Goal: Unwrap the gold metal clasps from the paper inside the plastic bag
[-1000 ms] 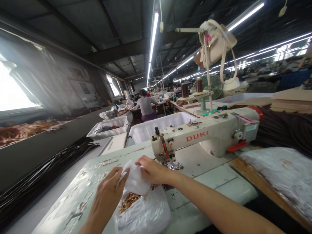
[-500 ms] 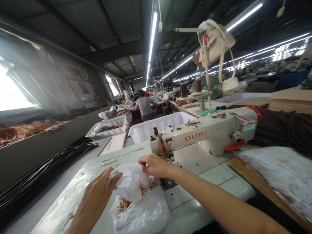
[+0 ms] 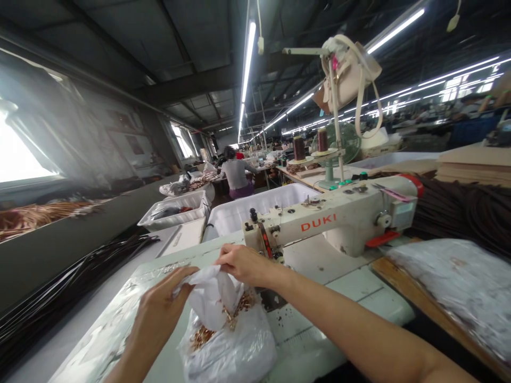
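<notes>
Fluorescent tubes [image 3: 248, 61] along dark steel roof [image 3: 199, 48]; bright window [image 3: 18, 154] in left wall [image 3: 115, 127]; workbenches [image 3: 297, 173] receding.

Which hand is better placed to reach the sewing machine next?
Probably the right hand: it pinches the top of the plastic bag right beside the machine, while the left hand holds the bag's other edge, further away.

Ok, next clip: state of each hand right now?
Left hand: closed, holding the plastic bag.
Right hand: closed, pinching the top of the plastic bag.
</notes>
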A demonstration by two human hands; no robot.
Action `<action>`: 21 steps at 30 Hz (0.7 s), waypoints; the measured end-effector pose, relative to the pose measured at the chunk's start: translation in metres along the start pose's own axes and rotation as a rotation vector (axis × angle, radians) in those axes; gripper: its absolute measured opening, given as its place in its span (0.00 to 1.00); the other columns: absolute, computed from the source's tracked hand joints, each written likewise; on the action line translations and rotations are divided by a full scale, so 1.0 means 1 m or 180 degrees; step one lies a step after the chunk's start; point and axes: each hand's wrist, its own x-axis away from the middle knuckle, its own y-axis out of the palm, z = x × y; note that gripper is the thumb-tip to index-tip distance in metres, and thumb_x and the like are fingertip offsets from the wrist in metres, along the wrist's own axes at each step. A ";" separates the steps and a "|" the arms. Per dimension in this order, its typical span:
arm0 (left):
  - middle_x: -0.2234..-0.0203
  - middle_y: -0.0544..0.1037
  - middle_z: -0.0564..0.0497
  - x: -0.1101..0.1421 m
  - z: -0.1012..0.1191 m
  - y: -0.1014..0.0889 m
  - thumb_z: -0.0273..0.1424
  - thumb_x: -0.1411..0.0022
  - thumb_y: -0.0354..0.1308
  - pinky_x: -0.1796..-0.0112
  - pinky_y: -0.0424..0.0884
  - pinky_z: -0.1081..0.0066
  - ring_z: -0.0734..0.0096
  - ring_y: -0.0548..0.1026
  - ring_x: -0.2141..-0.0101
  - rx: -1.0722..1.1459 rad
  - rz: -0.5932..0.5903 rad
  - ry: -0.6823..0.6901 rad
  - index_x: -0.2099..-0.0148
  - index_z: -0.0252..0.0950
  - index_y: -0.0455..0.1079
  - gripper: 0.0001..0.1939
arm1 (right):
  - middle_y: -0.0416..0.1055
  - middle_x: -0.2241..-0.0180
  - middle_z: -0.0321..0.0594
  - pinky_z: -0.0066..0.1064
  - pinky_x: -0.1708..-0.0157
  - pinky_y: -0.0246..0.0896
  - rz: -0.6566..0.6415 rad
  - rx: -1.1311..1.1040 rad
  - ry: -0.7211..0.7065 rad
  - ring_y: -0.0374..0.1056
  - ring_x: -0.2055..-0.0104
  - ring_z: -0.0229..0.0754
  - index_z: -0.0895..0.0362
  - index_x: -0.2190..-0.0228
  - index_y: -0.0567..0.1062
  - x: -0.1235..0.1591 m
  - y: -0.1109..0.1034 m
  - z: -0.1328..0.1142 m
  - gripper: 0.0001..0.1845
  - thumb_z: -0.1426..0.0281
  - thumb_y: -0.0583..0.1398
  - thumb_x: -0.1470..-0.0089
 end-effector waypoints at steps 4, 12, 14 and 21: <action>0.64 0.81 0.49 -0.004 -0.003 -0.004 0.43 0.45 0.51 0.67 0.70 0.74 0.62 0.78 0.64 -0.0162 -0.0049 -0.0446 0.62 0.40 0.76 0.18 | 0.70 0.65 0.40 0.27 0.69 0.55 -0.0076 0.0224 -0.0028 0.66 0.67 0.38 0.57 0.68 0.77 -0.005 -0.004 -0.007 0.13 0.70 0.54 0.39; 0.64 0.81 0.47 -0.008 -0.007 0.000 0.43 0.44 0.49 0.63 0.69 0.69 0.57 0.76 0.60 -0.0105 -0.0188 -0.0891 0.56 0.37 0.75 0.22 | 0.72 0.62 0.44 0.29 0.67 0.58 -0.0005 0.0299 0.0384 0.69 0.63 0.42 0.59 0.63 0.76 -0.009 -0.002 -0.013 0.12 0.64 0.57 0.41; 0.65 0.80 0.47 -0.009 -0.005 0.000 0.40 0.45 0.49 0.63 0.68 0.69 0.57 0.76 0.59 -0.0081 -0.0144 -0.0984 0.56 0.36 0.74 0.21 | 0.72 0.61 0.42 0.29 0.67 0.58 0.0364 0.0227 0.0615 0.69 0.63 0.42 0.58 0.58 0.73 0.006 0.002 -0.016 0.17 0.59 0.59 0.43; 0.76 0.75 0.53 -0.021 0.021 -0.001 0.39 0.44 0.48 0.66 0.65 0.73 0.64 0.74 0.66 -0.0041 -0.0080 -0.1024 0.66 0.37 0.73 0.15 | 0.71 0.58 0.35 0.28 0.60 0.59 -0.0508 0.0133 -0.0295 0.67 0.57 0.41 0.51 0.59 0.75 0.075 0.050 -0.024 0.10 0.63 0.60 0.44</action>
